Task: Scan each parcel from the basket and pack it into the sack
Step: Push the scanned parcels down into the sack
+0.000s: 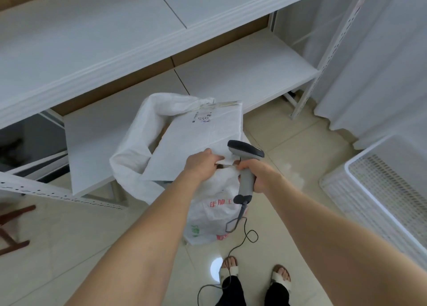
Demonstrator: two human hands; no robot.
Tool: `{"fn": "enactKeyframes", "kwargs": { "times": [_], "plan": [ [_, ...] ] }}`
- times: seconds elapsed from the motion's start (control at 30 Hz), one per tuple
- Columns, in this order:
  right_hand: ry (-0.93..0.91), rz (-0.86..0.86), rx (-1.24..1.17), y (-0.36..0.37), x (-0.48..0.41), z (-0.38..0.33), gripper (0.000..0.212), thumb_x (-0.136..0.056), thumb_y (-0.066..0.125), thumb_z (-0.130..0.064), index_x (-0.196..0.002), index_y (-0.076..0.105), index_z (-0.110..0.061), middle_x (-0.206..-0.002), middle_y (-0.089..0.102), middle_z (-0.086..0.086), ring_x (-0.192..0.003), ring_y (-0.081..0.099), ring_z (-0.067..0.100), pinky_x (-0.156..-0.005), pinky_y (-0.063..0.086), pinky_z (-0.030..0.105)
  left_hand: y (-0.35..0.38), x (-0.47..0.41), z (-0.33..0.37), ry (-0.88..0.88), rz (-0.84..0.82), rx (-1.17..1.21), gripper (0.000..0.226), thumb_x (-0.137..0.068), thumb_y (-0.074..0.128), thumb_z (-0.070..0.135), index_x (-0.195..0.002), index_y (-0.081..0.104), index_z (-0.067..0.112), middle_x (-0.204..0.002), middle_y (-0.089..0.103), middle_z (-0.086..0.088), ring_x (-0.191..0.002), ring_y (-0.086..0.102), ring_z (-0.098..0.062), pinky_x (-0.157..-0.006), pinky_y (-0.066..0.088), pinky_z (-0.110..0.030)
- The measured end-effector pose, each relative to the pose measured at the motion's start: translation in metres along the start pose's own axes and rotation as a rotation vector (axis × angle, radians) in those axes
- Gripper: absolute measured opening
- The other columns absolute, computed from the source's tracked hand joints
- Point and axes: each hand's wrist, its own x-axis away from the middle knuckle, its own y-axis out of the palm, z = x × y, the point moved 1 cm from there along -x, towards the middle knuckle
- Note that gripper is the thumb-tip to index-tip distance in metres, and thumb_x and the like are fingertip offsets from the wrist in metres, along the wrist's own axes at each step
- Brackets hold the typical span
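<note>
Right then, your left hand gripped the near edge of a flat white parcel, thumb on top and fingers curled under it. The parcel lay tilted across the open mouth of the white woven sack, its far end raised and its shipping label facing up near that far edge. Your right hand was closed around the handle of a grey barcode scanner, whose dark head sat just above the parcel's near corner, close beside your left hand. The scanner's cable hung down past the sack's printed side and looped across the tiled floor towards your sandalled feet. The white plastic basket stood to your right, well apart from the sack. White metal shelving ran behind the sack.
</note>
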Motion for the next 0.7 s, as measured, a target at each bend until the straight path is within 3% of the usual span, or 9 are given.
{"fn": "enactKeyframes", "kwargs": {
  "times": [0.1, 0.2, 0.3, 0.37, 0.5, 0.63, 0.7],
  "plan": [
    [-0.064, -0.047, -0.104, -0.001, 0.01, -0.014, 0.018, -0.085, 0.056, 0.006, -0.089, 0.063, -0.01, -0.085, 0.062, 0.002, -0.068, 0.055, 0.018, -0.062, 0.05, 0.031, -0.001, -0.002, 0.012, -0.083, -0.24, 0.032, 0.039, -0.099, 0.034, 0.041, -0.132, 0.051, 0.034, -0.127, 0.056, -0.003, -0.112, 0.054, -0.028, -0.083, 0.039, -0.032],
    [-0.152, -0.036, -0.182, -0.005, 0.019, -0.024, 0.021, -0.086, 0.053, 0.007, -0.092, 0.064, -0.01, -0.088, 0.065, -0.003, -0.07, 0.057, 0.016, -0.063, 0.05, 0.03, 0.001, 0.008, 0.012, -0.242, -0.509, 0.122, 0.041, -0.095, 0.048, 0.031, -0.134, 0.051, 0.016, -0.141, 0.047, -0.008, -0.124, 0.046, -0.029, -0.099, 0.035, -0.036],
    [-0.197, 0.068, -0.251, -0.006, 0.019, -0.028, 0.016, -0.085, 0.056, 0.005, -0.082, 0.064, -0.008, -0.086, 0.064, 0.0, -0.075, 0.057, 0.021, -0.082, 0.052, 0.038, 0.01, 0.025, -0.002, -0.369, -0.637, 0.02, 0.048, -0.098, 0.047, 0.032, -0.141, 0.043, 0.012, -0.147, 0.04, -0.008, -0.132, 0.04, -0.027, -0.103, 0.033, -0.032],
    [-0.221, 0.151, -0.205, -0.004, 0.019, -0.027, 0.012, -0.083, 0.06, 0.004, -0.078, 0.062, -0.007, -0.076, 0.061, 0.003, -0.068, 0.055, 0.021, -0.079, 0.05, 0.038, 0.019, 0.033, -0.008, -0.377, -0.67, -0.105, 0.044, -0.102, 0.038, 0.026, -0.142, 0.04, 0.008, -0.149, 0.039, -0.01, -0.134, 0.04, -0.026, -0.105, 0.032, -0.032],
    [-0.284, 0.259, -0.023, 0.006, 0.018, -0.025, 0.016, -0.079, 0.06, 0.006, -0.092, 0.061, -0.002, -0.068, 0.052, 0.007, -0.058, 0.048, 0.019, -0.054, 0.042, 0.026, 0.029, 0.048, -0.032, -0.423, -0.734, -0.177, 0.045, -0.102, 0.038, 0.025, -0.143, 0.038, 0.008, -0.15, 0.036, -0.011, -0.136, 0.037, -0.028, -0.109, 0.029, -0.034],
    [-0.254, 0.318, 0.036, 0.015, 0.013, -0.029, 0.021, -0.078, 0.063, 0.001, -0.097, 0.058, -0.004, -0.067, 0.052, 0.007, -0.059, 0.05, 0.021, -0.055, 0.042, 0.028, 0.017, 0.054, -0.062, -0.547, -0.699, -0.114, 0.049, -0.096, 0.046, 0.031, -0.14, 0.044, 0.008, -0.146, 0.041, -0.012, -0.133, 0.039, -0.034, -0.113, 0.029, -0.046],
    [-0.263, 0.307, 0.045, 0.022, 0.011, -0.028, 0.022, -0.077, 0.063, 0.002, -0.098, 0.059, -0.004, -0.065, 0.053, 0.008, -0.054, 0.049, 0.021, -0.05, 0.04, 0.024, 0.015, 0.057, -0.067, -0.548, -0.742, -0.104, 0.046, -0.095, 0.05, 0.029, -0.137, 0.048, 0.008, -0.141, 0.046, -0.013, -0.123, 0.047, -0.03, -0.108, 0.035, -0.042]
  ]
}}
